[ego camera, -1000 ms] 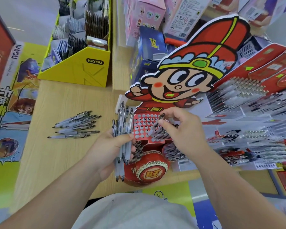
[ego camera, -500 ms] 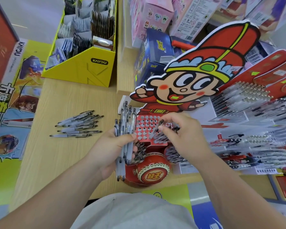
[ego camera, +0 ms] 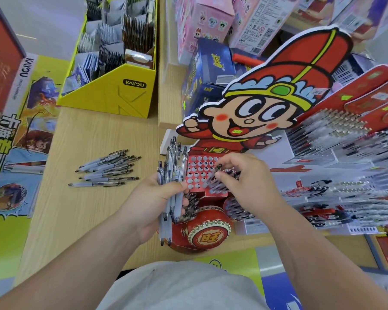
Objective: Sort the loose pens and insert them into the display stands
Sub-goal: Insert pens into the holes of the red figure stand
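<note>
My left hand [ego camera: 159,201] is closed around a bundle of several grey pens [ego camera: 172,166], held upright just left of the red display stand [ego camera: 198,173]. The stand has a red panel of round holes under a cartoon figure cutout [ego camera: 262,108], with a red drum [ego camera: 205,233] at its front. My right hand [ego camera: 246,182] pinches one pen [ego camera: 215,175] by its dark top, its tip down among pens standing in the hole panel. Several loose pens [ego camera: 105,171] lie in a pile on the wooden table [ego camera: 76,215], left of my hands.
A yellow card display box [ego camera: 112,95] stands at the back left. Pink and blue boxes [ego camera: 202,30] crowd behind the cutout. Tiered racks of pens [ego camera: 345,175] fill the right side. Posters [ego camera: 16,153] hang along the table's left edge.
My right hand has lowered its pen a little further into the hole panel. The left hand holds its bundle as before; the view has shifted slightly.
</note>
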`<state>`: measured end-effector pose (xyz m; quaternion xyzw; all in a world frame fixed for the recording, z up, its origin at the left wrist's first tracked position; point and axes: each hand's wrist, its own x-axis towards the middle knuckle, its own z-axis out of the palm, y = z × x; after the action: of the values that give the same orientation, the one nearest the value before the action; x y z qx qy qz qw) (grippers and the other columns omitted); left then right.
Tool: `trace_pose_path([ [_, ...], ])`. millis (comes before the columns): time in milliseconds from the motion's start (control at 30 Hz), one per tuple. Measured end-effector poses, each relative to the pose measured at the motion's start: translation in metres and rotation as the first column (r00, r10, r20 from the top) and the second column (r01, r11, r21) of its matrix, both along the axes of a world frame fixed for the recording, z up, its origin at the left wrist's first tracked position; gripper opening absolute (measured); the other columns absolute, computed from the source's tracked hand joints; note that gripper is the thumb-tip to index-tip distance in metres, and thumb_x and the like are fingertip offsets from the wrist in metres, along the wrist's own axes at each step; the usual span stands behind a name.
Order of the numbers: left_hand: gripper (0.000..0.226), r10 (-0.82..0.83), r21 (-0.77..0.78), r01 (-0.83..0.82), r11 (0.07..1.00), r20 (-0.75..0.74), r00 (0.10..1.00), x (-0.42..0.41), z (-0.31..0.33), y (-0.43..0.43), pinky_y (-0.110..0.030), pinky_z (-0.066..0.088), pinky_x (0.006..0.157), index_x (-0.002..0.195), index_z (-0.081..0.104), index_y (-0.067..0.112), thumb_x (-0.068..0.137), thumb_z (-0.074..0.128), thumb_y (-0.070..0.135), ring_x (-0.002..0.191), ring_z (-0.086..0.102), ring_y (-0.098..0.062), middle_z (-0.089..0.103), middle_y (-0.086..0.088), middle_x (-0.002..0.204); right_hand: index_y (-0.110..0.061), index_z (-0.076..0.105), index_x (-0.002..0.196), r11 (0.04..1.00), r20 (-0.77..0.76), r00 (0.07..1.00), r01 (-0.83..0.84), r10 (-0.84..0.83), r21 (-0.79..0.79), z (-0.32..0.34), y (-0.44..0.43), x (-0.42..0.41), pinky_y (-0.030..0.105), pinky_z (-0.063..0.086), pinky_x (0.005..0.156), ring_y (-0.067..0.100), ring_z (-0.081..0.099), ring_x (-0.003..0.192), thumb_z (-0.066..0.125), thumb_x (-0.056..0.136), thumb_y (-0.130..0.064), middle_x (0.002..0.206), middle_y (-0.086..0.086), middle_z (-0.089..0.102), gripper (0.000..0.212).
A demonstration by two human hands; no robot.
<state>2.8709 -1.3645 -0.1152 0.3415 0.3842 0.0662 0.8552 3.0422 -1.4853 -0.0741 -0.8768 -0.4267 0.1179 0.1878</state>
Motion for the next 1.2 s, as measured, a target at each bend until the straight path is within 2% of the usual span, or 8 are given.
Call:
trace_pose_path([
  [133,0.021,-0.003,-0.008,0.003,1.0,-0.006,1.0,0.0,-0.001,-0.001,-0.036,0.054,0.059,0.109,0.061,0.002,0.09,0.071,0.006,0.064,0.064,-0.021,0.067,-0.012,0.078,-0.029,0.072,0.102,1.0,0.007,1.0,-0.001,0.001,-0.003,0.003,-0.002,0.002,0.028,0.046,0.083,0.01,0.058,0.098,0.075,0.087,-0.024,0.086,-0.025,0.058,0.016],
  [500,0.023,0.004,-0.029,-0.004,1.0,-0.002,1.0,0.0,0.0,-0.004,-0.038,0.052,0.064,0.111,0.061,0.002,0.09,0.071,0.006,0.064,0.063,-0.022,0.066,-0.01,0.074,-0.034,0.072,0.101,0.997,0.032,0.999,0.021,-0.019,-0.08,-0.004,-0.005,0.003,0.027,0.048,0.083,0.009,0.059,0.096,0.077,0.084,-0.031,0.098,-0.004,0.066,0.018],
  [633,0.02,-0.013,-0.016,0.013,1.0,0.028,1.0,0.002,0.008,-0.006,-0.035,0.056,0.06,0.108,0.062,0.003,0.09,0.07,0.006,0.064,0.066,-0.021,0.069,-0.01,0.074,-0.034,0.072,0.104,0.994,0.036,0.999,0.037,-0.034,-0.105,-0.001,-0.002,0.003,0.023,0.041,0.08,0.008,0.055,0.094,0.077,0.084,-0.031,0.1,-0.005,0.064,0.02],
  [800,0.032,-0.089,0.029,0.086,0.996,0.114,0.989,0.004,0.019,-0.01,-0.029,0.054,0.054,0.116,0.064,-0.001,0.087,0.071,0.011,0.063,0.065,-0.02,0.073,-0.012,0.086,-0.034,0.073,0.106,0.995,0.016,0.999,0.036,-0.035,-0.089,0.0,-0.008,0.002,0.026,0.042,0.084,0.011,0.054,0.106,0.077,0.084,-0.033,0.101,-0.01,0.064,0.022],
  [900,0.025,-0.183,0.073,0.173,0.982,0.173,0.968,0.008,0.025,-0.013,-0.027,0.052,0.054,0.111,0.065,0.001,0.089,0.07,0.011,0.062,0.062,-0.019,0.071,-0.013,0.087,-0.033,0.072,0.114,0.999,0.031,0.999,0.018,-0.017,-0.027,0.004,-0.011,0.0,0.025,0.04,0.088,0.009,0.052,0.11,0.074,0.086,-0.04,0.106,-0.017,0.065,0.029],
  [1000,0.025,-0.255,0.117,0.234,0.965,0.208,0.944,0.011,0.031,-0.018,-0.027,0.051,0.055,0.104,0.065,0.001,0.085,0.077,0.013,0.061,0.061,-0.019,0.07,-0.012,0.082,-0.028,0.074,0.105,0.982,-0.127,0.991,0.074,-0.052,0.173,0.024,-0.015,-0.005,0.017,0.043,0.082,-0.003,0.057,0.094,0.059,0.097,-0.04,0.086,-0.03,0.063,0.021],
  [1067,0.03,-0.295,0.143,0.268,0.953,0.219,0.93,0.014,0.038,-0.021,-0.026,0.05,0.054,0.104,0.063,0.001,0.08,0.074,0.016,0.06,0.061,-0.019,0.069,-0.012,0.079,-0.025,0.073,0.09,0.96,-0.289,0.956,0.131,-0.056,0.247,0.035,-0.019,-0.007,0.018,0.044,0.072,-0.002,0.06,0.081,0.053,0.101,-0.037,0.076,-0.02,0.067,0.025],
  [1200,0.025,-0.337,0.181,0.302,0.936,0.217,0.916,0.024,0.051,-0.028,-0.025,0.049,0.051,0.1,0.065,0.004,0.079,0.073,0.015,0.058,0.061,-0.018,0.069,-0.013,0.081,-0.019,0.076,0.092,0.916,-0.669,0.742,0.244,0.036,0.319,0.043,-0.028,0.0,0.038,0.055,0.085,0.017,0.07,0.087,0.059,0.099,-0.028,0.09,0.0,0.077,0.02],
])
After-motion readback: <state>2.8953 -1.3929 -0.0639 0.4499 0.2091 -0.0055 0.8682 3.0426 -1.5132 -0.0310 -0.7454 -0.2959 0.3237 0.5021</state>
